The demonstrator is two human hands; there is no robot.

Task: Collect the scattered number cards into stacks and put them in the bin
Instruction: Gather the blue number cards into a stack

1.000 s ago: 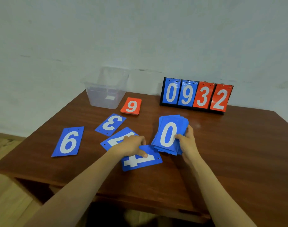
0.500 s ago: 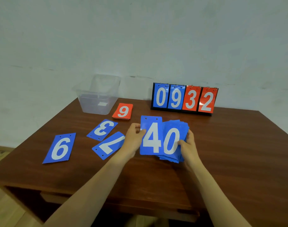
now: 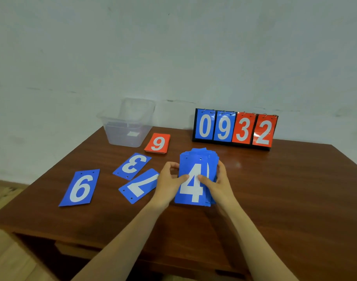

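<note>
My left hand [image 3: 168,180]: closed on the left edge of the blue stack [image 3: 197,179], thumb pressed flat across the front of the top card, other fingers curled behind the edge
My right hand [image 3: 218,184]: closed on the stack's right edge, thumb lying on the front of the top card beside my left thumb, fingers wrapped round the back
Stack: held between both my hands above the table [image 3: 275,189], near its middle, faces tipped toward me; the cards sit unevenly, several top edges fanning out behind and to the right
4 card [image 3: 191,184]: front of the stack, upright, two punched holes along its top edge; the curve of another white digit peeks out at its right side
7 card [image 3: 140,185]: blue, flat on the table just left of my left hand, turned at a slant, its near corner hidden behind my hand
3 card [image 3: 132,165]: blue, flat, upside down to me, just beyond the 7
6 card [image 3: 80,188]: blue, flat, upright, furthest left, apart from the others
9 cards [image 3: 157,143]: small red pile, flat, just right of the bin
Bin [image 3: 127,122]: clear plastic, at the far left of the table by the wall; I cannot tell what lies in it
Scoreboard [image 3: 234,128]: stands at the far edge, reading 0 9 in blue and 3 2 in red
</note>
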